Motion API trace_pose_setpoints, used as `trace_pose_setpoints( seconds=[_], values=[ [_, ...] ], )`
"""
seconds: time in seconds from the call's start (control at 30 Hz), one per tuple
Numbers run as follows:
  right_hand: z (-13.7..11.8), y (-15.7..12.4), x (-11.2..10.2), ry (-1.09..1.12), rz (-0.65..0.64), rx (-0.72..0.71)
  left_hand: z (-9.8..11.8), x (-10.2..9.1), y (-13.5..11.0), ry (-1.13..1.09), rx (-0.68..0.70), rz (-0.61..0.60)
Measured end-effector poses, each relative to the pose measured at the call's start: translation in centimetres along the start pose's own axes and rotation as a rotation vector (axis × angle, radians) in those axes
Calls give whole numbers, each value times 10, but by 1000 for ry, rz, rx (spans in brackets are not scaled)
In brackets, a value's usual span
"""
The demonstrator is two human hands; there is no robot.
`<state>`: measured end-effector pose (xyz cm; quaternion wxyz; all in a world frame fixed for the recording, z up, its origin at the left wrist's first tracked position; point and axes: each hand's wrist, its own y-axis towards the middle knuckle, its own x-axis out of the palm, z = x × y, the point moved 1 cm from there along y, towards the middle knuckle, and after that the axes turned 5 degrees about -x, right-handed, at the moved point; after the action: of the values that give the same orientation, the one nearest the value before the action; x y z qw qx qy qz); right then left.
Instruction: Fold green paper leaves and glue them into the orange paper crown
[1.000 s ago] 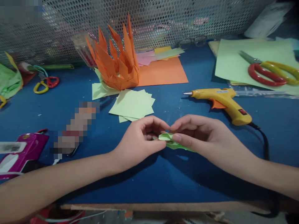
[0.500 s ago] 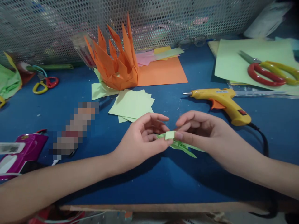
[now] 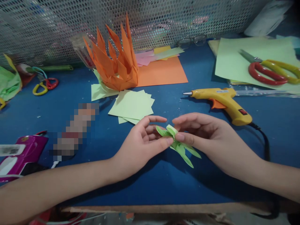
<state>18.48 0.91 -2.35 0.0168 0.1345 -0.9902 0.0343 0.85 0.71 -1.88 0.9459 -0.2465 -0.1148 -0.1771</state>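
Note:
Between my two hands is a small light-green folded paper piece [image 3: 184, 153] with narrow pointed petals spreading downward and a paler flap at its top. My left hand [image 3: 142, 140] pinches its left side with the thumb in front. On the other side, my right hand [image 3: 206, 137] grips it near the centre between thumb and fingers. The piece is held above the blue table, and its back is hidden by my fingers. Just beyond my left hand lies a stack of pale-green paper squares [image 3: 131, 104].
An orange folded-paper crown shape [image 3: 119, 75] stands behind the squares, beside an orange sheet [image 3: 164, 73]. To the right lie a yellow glue gun [image 3: 217, 97] with a cord, and large scissors [image 3: 267, 72] on green sheets. Small scissors [image 3: 45, 87] and a purple device [image 3: 28, 153] are left.
The folded paper piece has tilted between my fingers, so its petals show more and spread lower. Its top flap now looks narrower. Both hands stay in nearly the same place.

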Motion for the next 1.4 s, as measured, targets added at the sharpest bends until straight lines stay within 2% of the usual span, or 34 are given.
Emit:
trace_pose_setpoints(
  seconds=[0.27,0.4,0.53,0.7,0.8,1.03,1.23,1.4],
  values=[
    [-1,-2,2,-27,-89,70,-4,-3,-4,47,10,15],
    [-4,-2,3,-142,-152,57,-2,-3,-4,84,7,21],
    [-5,-1,-1,-320,-195,-36,-1,-4,-4,107,-29,-1],
    [-6,2,-7,-548,-344,-238,-1,-5,-4,98,-42,-29],
    [-6,3,-8,-613,-415,-297,-1,-6,-4,83,-14,-34],
    [-5,0,-6,-645,-493,-198,-3,-6,-7,110,52,-21],
    [-5,-1,-5,-589,-487,-152,-4,-4,-9,132,77,9],
    [-4,1,-5,-542,-429,-140,-6,-5,-7,52,106,-29]
  ],
)
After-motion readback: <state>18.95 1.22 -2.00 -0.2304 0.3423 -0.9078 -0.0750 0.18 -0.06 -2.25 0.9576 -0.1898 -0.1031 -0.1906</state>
